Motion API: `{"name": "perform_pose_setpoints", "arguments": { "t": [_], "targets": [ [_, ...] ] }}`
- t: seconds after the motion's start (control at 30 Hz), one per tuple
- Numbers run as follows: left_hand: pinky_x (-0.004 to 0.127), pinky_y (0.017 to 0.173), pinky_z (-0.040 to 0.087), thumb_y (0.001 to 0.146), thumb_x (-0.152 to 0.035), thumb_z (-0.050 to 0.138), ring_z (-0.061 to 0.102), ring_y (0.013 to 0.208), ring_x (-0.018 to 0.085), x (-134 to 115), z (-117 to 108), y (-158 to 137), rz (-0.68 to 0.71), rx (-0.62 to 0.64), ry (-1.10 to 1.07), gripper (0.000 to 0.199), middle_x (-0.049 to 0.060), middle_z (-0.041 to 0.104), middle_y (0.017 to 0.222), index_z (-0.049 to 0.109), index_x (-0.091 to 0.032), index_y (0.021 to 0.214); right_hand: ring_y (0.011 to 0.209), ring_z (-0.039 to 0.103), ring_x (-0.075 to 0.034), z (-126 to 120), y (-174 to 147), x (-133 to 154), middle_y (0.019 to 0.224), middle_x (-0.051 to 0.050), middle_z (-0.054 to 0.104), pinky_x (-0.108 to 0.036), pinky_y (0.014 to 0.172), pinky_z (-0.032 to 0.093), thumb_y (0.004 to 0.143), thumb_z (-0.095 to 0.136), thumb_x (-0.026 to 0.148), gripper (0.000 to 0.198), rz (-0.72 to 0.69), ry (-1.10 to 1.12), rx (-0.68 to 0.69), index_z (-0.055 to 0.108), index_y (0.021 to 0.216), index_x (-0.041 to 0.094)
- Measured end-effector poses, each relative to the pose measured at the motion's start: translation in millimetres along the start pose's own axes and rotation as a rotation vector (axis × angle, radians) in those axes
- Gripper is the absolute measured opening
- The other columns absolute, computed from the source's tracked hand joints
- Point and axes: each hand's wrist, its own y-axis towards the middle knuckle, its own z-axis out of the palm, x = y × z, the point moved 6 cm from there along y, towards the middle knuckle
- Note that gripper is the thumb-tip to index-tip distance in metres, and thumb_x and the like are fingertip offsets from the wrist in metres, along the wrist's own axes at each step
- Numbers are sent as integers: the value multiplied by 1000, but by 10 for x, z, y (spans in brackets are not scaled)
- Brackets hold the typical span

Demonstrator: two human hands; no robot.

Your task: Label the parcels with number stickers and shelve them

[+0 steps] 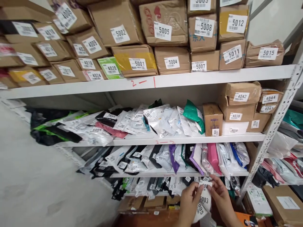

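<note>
A strip of white printed number labels (204,200) hangs between my hands at the lower right, with "5003" readable in its middle. My left hand (189,201) pinches the strip's left edge near the top. On the other side, my right hand (221,194) grips the upper right edge between thumb and fingers. The strip's lower end curls down toward the bottom of the view. Behind the hands, bagged parcels (174,186) lie on a low shelf, partly hidden by my fingers.
White metal shelving (151,82) fills the view. Labelled cardboard boxes (172,60) crowd the top level, plastic mailer bags (163,118) lie below, and more boxes (241,113) stack at right. A perforated upright (274,138) stands right of my hands. Grey floor (35,183) shows at left.
</note>
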Motion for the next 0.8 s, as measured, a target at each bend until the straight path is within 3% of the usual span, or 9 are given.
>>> {"name": "perform_pose_setpoints", "arguments": {
  "t": [0.13, 0.23, 0.3, 0.37, 0.43, 0.53, 0.67, 0.8],
  "targets": [
    [22, 61, 49, 97, -44, 44, 64, 65, 14, -117, -563, 323, 309, 47, 173, 39, 1, 69, 70, 67, -21, 77, 58, 57, -13, 435, 237, -130, 66, 2, 63, -24, 57, 45, 62, 88, 46, 39, 60, 154, 2, 61, 77, 22],
    [24, 76, 55, 99, -39, 44, 71, 84, 16, -270, -1286, 761, 531, -8, 337, 31, 4, 75, 91, 71, -22, 96, 54, 53, -11, 748, 485, -118, 62, 3, 62, -22, 53, 41, 66, 86, 44, 35, 0, 186, -21, 62, 79, 22],
    [26, 73, 56, 98, -35, 46, 71, 85, 18, -388, -1793, 1187, 562, -104, 567, 29, 7, 73, 107, 69, -22, 109, 53, 52, -11, 1009, 661, -81, 60, 4, 61, -22, 53, 41, 64, 88, 44, 36, -45, 180, -28, 63, 76, 20],
    [28, 56, 53, 95, -30, 49, 69, 70, 17, -470, -2115, 1660, 521, -54, 879, 37, 7, 62, 132, 60, -26, 130, 50, 49, -9, 1315, 830, -27, 56, 4, 59, -21, 51, 39, 62, 89, 45, 38, -110, 171, -39, 63, 72, 20],
    [29, 54, 50, 93, -20, 49, 68, 68, 16, -492, -2225, 2039, 532, 146, 1125, 39, 4, 57, 139, 62, -29, 128, 48, 47, -9, 1640, 994, 34, 53, 5, 58, -20, 50, 38, 60, 90, 46, 39, -191, 176, -63, 63, 70, 19],
    [29, 57, 47, 89, -8, 47, 70, 75, 18, -415, -2228, 2310, 583, 425, 1312, 34, 1, 66, 124, 71, -25, 105, 54, 53, -9, 2123, 1260, 91, 64, 2, 66, -20, 53, 42, 57, 91, 46, 39, -240, 201, -62, 65, 69, 19],
    [29, 53, 41, 94, -11, 36, 69, 72, 18, -454, -2269, 2421, 591, 389, 1363, 36, 3, 67, 116, 68, -23, 106, 61, 59, -10, 2590, 1632, 120, 89, -3, 74, -22, 59, 48, 56, 92, 40, 37, -150, 260, 61, 65, 67, 17],
    [30, 60, 43, 97, -25, 41, 70, 86, 24, -732, -2183, 2576, 597, 475, 1277, 29, 4, 73, 97, 70, -24, 100, 56, 57, -8, 2621, 1859, 191, 66, 4, 67, -18, 53, 48, 60, 91, 30, 31, -167, 409, 112, 65, 72, 19]
  ]
}}
